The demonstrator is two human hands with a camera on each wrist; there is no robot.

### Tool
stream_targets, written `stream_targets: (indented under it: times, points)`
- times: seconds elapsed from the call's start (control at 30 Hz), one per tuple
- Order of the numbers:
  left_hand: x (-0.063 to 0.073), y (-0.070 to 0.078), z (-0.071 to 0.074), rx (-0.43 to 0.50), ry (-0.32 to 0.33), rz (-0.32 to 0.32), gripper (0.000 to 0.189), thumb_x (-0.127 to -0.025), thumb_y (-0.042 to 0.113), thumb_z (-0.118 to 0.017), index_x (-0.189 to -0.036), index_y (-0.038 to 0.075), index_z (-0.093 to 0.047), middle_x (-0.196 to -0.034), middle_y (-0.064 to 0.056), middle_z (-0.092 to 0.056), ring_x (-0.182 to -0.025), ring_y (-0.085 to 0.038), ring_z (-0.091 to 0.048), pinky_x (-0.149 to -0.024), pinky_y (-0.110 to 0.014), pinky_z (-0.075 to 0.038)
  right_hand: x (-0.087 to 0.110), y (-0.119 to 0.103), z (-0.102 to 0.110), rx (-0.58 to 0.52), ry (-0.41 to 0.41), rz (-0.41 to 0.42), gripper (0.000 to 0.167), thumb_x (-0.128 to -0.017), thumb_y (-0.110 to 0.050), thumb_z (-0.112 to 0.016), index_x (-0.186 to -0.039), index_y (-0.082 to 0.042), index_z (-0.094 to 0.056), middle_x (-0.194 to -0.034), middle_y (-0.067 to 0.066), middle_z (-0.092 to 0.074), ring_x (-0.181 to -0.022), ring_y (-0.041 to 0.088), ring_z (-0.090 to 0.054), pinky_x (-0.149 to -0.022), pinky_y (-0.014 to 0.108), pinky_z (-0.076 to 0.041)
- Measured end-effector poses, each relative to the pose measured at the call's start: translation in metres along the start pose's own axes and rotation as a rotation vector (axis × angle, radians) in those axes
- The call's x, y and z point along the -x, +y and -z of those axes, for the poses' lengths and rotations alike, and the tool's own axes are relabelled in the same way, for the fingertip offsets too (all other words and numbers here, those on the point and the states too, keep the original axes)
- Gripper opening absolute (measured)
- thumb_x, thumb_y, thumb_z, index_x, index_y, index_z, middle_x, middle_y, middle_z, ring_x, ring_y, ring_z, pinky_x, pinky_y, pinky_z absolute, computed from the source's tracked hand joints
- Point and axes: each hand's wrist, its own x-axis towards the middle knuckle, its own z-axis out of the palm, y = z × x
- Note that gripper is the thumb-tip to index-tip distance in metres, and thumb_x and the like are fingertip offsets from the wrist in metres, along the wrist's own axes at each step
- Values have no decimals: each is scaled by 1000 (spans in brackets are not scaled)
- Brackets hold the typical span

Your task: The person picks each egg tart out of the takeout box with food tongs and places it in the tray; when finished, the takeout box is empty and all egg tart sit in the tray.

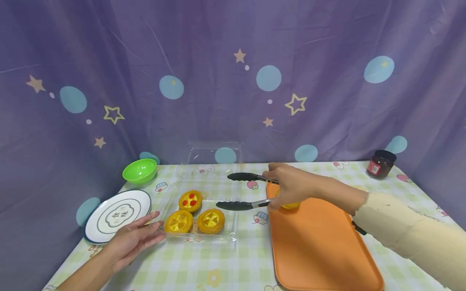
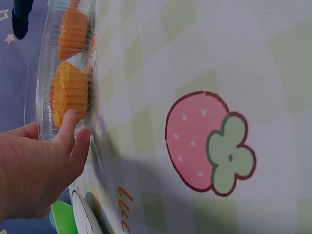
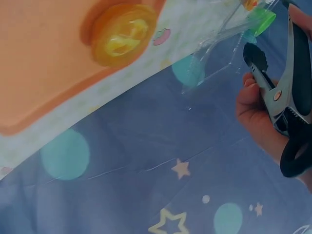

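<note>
The tongs (image 3: 298, 78) lie in the right hand's grip (image 1: 289, 184), which is clamped around their metal arms; their black tips stand apart and overlap the right edge of the clear container (image 1: 228, 220) in the head view. A tart (image 3: 124, 35) sits on the orange tray (image 1: 320, 246) to the container's right, partly hidden behind the right hand in the head view and clear of it in the right wrist view. Three more tarts (image 1: 211, 221) lie inside the container, just beyond the fingertips of the left hand's grip (image 1: 136, 240). All have fluted orange-brown crusts and glossy yellow filling; two inside carry yellow chunks, the third red pieces. The container's see-through lid (image 1: 214, 161) stands raised behind its base. The right arm, in a cream sleeve, stretches over the tray towards the container, fingers curled. The left hand comes in at the container's near left corner, its fingers extended and slightly apart.
</note>
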Motion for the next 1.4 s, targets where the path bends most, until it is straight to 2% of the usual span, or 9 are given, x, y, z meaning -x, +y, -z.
stream_targets:
  times: [0.2,0.33,0.57,0.67,0.87,1.03,1.23,1.4]
  points:
    - [-1,1,1,16,8,8,74,-96,7,-59,-151,-5,-11,-136,-24,-47,-106,-29,-63,-98,-43,-50,-19,-15,-4,-10,-96,65,79,-69,-38,-84,-130,4,-56,-97,4,-50,-87,18,-47,-72,27,-47]
    - [-1,1,2,17,6,7,75,-95,8,-60,-151,-5,-12,-132,-20,-51,-106,-28,-63,-98,-42,-51,-30,-23,-9,41,-150,75,75,-68,-40,-85,-125,2,-61,-95,4,-50,-85,17,-47,-71,26,-48]
    - [0,2,1,9,6,7,74,-96,8,-59,-151,-5,-11,-133,-20,-49,-106,-28,-63,-98,-42,-50,-46,-35,-24,99,-217,92,54,-66,-37,-85,-106,-6,-67,-86,-1,-50,-79,14,-48,-65,22,-46]
    - [0,2,1,4,8,8,74,-96,8,-58,-151,-5,-10,-136,-23,-46,-106,-28,-63,-98,-42,-50,-50,-39,-28,81,-247,62,53,-67,-36,-84,-107,-6,-68,-91,0,-52,-80,14,-50,-68,22,-48]
    - [0,2,1,-3,-3,1,74,-97,8,-57,-151,-5,-9,-137,-23,-44,-107,-28,-62,-99,-42,-50,-53,-46,-34,33,-305,-26,60,-70,-32,-83,-121,-5,-66,-105,1,-57,-92,14,-51,-78,23,-50]
    - [0,1,1,-5,-3,1,74,-97,8,-57,-151,-5,-8,-138,-24,-43,-107,-28,-62,-99,-42,-50,-53,-47,-37,58,-310,-9,47,-72,-32,-81,-112,-9,-69,-95,-2,-54,-85,13,-49,-69,22,-48]
    - [0,0,1,-4,0,2,74,-97,8,-57,-151,-5,-9,-137,-23,-44,-107,-28,-62,-99,-42,-50,-50,-43,-39,21,-297,15,32,-73,-28,-80,-99,-13,-72,-96,2,-56,-82,15,-47,-64,22,-46]
    - [0,0,1,5,-4,3,74,-97,7,-57,-151,-5,-8,-137,-24,-43,-107,-28,-62,-100,-42,-49,-49,-41,-41,10,-284,41,44,-74,-27,-80,-112,-7,-69,-99,4,-55,-83,15,-47,-65,21,-47]
